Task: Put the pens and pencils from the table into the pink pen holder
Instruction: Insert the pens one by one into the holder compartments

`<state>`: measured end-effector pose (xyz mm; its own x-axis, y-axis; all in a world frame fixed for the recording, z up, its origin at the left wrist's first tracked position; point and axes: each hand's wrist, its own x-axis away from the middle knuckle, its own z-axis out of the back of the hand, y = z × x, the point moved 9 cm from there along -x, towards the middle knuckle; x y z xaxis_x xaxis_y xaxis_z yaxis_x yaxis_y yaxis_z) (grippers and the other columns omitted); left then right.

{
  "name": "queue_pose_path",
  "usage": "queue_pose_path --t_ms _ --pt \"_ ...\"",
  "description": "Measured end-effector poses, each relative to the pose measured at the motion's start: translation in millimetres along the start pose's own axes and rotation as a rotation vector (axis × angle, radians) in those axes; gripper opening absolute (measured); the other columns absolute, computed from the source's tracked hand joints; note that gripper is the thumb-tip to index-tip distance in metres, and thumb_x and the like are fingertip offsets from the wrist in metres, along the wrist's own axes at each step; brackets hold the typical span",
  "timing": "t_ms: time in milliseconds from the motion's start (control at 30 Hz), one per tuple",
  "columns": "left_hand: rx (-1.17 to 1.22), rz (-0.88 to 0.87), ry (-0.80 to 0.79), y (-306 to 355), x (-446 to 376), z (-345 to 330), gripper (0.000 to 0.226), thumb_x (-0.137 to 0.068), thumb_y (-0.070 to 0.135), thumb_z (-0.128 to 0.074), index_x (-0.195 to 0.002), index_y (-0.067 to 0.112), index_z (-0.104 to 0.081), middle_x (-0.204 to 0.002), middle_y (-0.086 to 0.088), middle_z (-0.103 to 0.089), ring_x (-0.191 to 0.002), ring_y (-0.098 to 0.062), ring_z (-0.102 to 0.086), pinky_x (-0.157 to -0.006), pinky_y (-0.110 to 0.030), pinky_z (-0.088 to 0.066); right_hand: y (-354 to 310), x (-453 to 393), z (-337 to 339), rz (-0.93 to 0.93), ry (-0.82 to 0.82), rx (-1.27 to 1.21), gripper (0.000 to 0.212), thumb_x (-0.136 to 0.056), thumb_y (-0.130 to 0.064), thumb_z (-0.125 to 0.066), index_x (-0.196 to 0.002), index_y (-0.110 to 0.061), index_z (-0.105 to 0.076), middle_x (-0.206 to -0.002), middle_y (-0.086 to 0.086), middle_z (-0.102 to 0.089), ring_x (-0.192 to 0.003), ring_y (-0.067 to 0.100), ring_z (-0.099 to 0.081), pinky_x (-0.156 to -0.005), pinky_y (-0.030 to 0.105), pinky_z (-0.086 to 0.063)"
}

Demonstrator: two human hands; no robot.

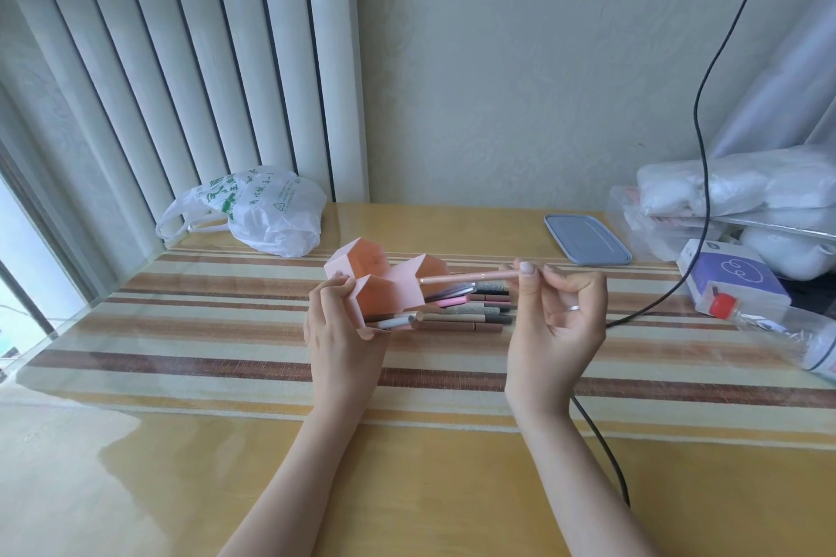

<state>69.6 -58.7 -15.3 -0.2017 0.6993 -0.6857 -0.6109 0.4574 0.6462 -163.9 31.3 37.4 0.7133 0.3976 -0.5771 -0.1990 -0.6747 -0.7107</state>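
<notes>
Right hand (558,308) pinching pink pencil (468,277) lying crosswise, tip pointing left into tilted pink pen holder (384,285) gripped by left hand (339,330).

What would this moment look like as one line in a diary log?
left hand: holds tilted pink pen holder | right hand: pinches pink pen, tip at holder's opening | more pens: on table

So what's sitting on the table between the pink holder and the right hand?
In the head view, a row of loose pens and pencils lies there, below the pink pen that the right hand pinches toward the pink holder.
</notes>
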Motion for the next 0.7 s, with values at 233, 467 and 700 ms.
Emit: queue_pose_path --t_ms 233,467,700 --pt "-0.049 0.004 0.017 -5.9 -0.6 -1.1 0.072 -0.054 -0.004 -0.08 -0.106 0.02 -0.036 -0.117 -0.011 -0.05 -0.108 -0.033 -0.047 -0.088 -0.046 -0.038 -1.5 6.5 -0.6 -0.028 0.031 -0.053 0.027 -0.087 0.001 -0.061 -0.077 -0.019 -0.044 -0.084 0.012 -0.064 -0.085 0.022 -0.072 -0.08 0.038 -0.058" --pt "-0.049 0.001 0.007 -4.3 -0.1 -2.5 0.076 -0.05 -0.007 -0.079 -0.106 0.022 -0.036 -0.116 -0.009 -0.05 -0.108 -0.032 -0.048 -0.089 -0.044 -0.038 11.5 26.0 -33.4 -0.015 -0.274 0.031 0.027 -0.085 -0.006 -0.066 -0.076 -0.023 -0.047 -0.084 -0.004 -0.069 -0.086 0.01 -0.072 -0.076 0.022 -0.056" --pt "-0.04 0.008 0.018 -4.3 0.2 -2.2 0.075 -0.053 -0.006 -0.079 -0.105 0.025 -0.036 -0.117 -0.006 -0.05 -0.111 -0.029 -0.047 -0.09 -0.04 -0.036 31.6 55.4 -65.9 0.179 -0.642 0.406 0.016 -0.088 -0.027 -0.057 -0.079 -0.014 -0.057 -0.09 -0.002 -0.069 -0.1 0.012 -0.062 -0.087 0.032 -0.049"
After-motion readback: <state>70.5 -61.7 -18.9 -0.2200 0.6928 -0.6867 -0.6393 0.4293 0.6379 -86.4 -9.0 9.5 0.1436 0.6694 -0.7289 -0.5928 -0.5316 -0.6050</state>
